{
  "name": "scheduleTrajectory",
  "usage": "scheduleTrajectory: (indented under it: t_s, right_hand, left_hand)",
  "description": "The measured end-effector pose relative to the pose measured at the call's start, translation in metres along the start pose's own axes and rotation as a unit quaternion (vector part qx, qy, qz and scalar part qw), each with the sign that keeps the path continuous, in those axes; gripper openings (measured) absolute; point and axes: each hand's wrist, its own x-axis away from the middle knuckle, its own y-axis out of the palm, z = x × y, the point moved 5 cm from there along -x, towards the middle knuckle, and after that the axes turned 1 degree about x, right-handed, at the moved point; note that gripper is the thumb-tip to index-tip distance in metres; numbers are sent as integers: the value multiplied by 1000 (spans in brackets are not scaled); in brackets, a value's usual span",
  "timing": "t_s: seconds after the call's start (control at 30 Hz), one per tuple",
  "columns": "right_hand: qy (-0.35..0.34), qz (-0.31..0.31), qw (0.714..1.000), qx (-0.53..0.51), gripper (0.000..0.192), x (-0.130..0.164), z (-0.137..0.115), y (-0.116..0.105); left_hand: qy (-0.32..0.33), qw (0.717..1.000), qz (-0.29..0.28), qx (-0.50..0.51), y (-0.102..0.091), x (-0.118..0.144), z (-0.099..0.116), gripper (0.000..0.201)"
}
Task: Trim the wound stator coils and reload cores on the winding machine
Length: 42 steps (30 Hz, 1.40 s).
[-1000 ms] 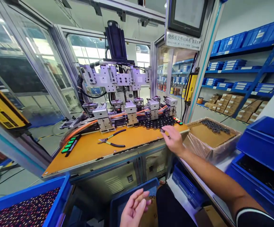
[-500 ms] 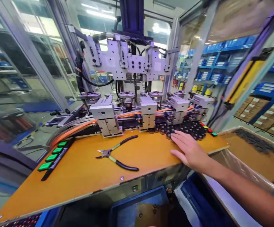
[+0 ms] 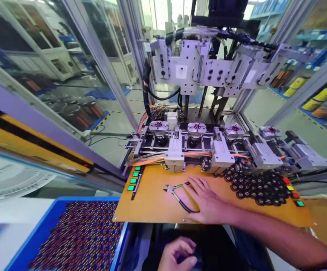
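My right hand [image 3: 205,201] lies flat on the orange worktop [image 3: 152,205], fingers spread, over the handles of small cutting pliers [image 3: 173,190] whose jaws point left. It touches the pliers but I cannot tell whether it grips them. My left hand [image 3: 179,256] is low at the bottom edge, below the worktop, fingers curled; whether it holds anything is unclear. Several small dark round parts [image 3: 254,184] lie in a cluster on the worktop to the right of my right hand.
Behind the worktop stands a winding machine [image 3: 208,71] with several fixtures [image 3: 196,130] in a row. Green buttons [image 3: 133,180] sit at the worktop's left, coloured buttons [image 3: 292,190] at its right. A blue bin [image 3: 53,222] of small wound parts is at lower left. Glass panels enclose the left.
My view swung right and down over the bench. My right hand moved left from the dark round parts onto the pliers. My left hand came back into view at the bottom.
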Motion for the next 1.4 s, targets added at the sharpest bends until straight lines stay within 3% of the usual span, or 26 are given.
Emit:
scheduleTrajectory:
  t_s: [0.17, 0.37, 0.6, 0.77, 0.83, 0.93, 0.97, 1.07, 1.1, 1.13, 1.17, 1.23, 1.33, 1.4]
  right_hand:
    - [6, 29, 999, -28, 62, 1, -10, -12]
    - [0, 88, 991, -100, 44, 1, -17, -22]
    - [-10, 160, 946, -280, 52, 25, -64, -52]
    - [62, 148, 891, -425, 54, 34, -81, -72]
    - [95, 101, 860, -492, 51, 34, -83, -71]
    - [105, -22, 799, -592, 77, 30, -87, -64]
    - [100, -85, 757, -640, 81, 29, -91, -60]
    - [86, -236, 579, -776, 71, 29, -102, -55]
    - [86, -260, 534, -800, 66, 28, -105, -56]
    - [86, -271, 512, -810, 62, 27, -105, -58]
    - [87, -269, 506, -815, 60, 26, -105, -60]
    - [89, -227, 527, -814, 56, 20, -100, -71]
    - [72, -127, 593, -792, 57, 12, -79, -105]
    - [54, -108, 639, -759, 60, 5, -62, -133]
  left_hand:
    - [-1, 994, 104, 38, -1, 30, 56, 32]
    - [17, 985, 137, 106, 16, 22, 91, 47]
    - [97, 973, 111, 179, 29, 3, 129, 56]
    - [129, 975, 65, 169, 29, 8, 156, 52]
    - [138, 977, 49, 152, 29, 12, 168, 50]
    - [150, 980, 27, 126, 33, 18, 182, 51]
    - [153, 981, 20, 118, 34, 19, 186, 51]
    - [155, 983, -2, 97, 38, 20, 194, 54]
    - [156, 984, -10, 90, 39, 19, 195, 56]
    - [157, 984, -16, 82, 38, 17, 196, 57]
    - [156, 985, -19, 78, 37, 14, 195, 58]
    - [152, 987, -8, 50, 31, 7, 192, 61]
    - [147, 988, 41, -23, 15, -5, 183, 65]
    - [152, 982, 87, -69, 0, -12, 175, 53]
